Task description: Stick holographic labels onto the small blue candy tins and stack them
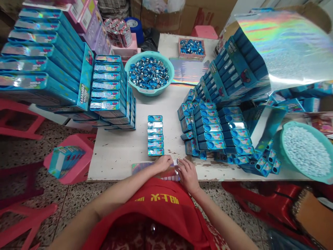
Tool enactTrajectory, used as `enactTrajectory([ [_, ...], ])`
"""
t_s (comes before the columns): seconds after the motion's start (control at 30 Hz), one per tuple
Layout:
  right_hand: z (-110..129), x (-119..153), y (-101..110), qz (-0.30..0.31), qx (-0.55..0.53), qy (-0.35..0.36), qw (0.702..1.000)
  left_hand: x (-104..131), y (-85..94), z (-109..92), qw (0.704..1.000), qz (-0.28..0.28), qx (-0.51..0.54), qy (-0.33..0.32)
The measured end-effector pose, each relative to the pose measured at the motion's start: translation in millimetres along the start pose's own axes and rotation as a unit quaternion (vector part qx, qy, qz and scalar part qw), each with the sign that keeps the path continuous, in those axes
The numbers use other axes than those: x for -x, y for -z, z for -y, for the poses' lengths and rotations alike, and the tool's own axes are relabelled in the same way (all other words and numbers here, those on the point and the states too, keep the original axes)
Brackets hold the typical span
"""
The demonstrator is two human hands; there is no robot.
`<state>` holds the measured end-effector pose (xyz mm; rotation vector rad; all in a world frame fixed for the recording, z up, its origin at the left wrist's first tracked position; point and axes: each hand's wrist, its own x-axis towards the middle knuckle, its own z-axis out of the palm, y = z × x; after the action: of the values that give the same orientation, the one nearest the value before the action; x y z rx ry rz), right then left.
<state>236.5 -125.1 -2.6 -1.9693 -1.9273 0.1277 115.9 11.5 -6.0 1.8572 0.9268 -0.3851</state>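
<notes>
My left hand (164,163) is closed at the table's front edge, its fingers curled over a shiny holographic sticker sheet (140,167). Close to its right, my right hand (187,174) has bent fingers pinched at the sheet's right end, where a small pale piece (175,161) shows between the hands. What exactly the fingertips hold is too small to tell. Just beyond my left hand stands a row of several small blue candy packs (155,136), some with shiny tops. Many similar blue packs (212,126) stand in rows to the right.
A turquoise basin (126,69) holds blue-and-silver caps; another basin (282,142) at the right holds pale pieces. Tall stacks of blue display boxes (65,66) fill the left. A large holographic sheet (288,48) covers boxes at the right. Pink stools (78,152) stand left.
</notes>
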Motion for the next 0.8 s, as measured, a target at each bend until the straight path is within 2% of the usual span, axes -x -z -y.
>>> enactTrajectory([
  [0.2,-1,-5,11,0.027,-0.004,0.011,1.000,0,0.3,-3,1.000,0.001,-0.008,0.017],
  [0.57,-14,-14,47,0.144,0.111,0.065,0.981,-2,-1.8,-2,0.999,0.004,-0.027,0.033],
  [0.67,-15,-19,61,0.159,0.097,0.041,0.982,-3,-2.8,-1,0.999,0.005,-0.029,0.033],
  [0.8,-15,-32,86,0.188,0.027,-0.062,0.980,4,-2.5,-7,0.999,-0.008,-0.033,0.001],
])
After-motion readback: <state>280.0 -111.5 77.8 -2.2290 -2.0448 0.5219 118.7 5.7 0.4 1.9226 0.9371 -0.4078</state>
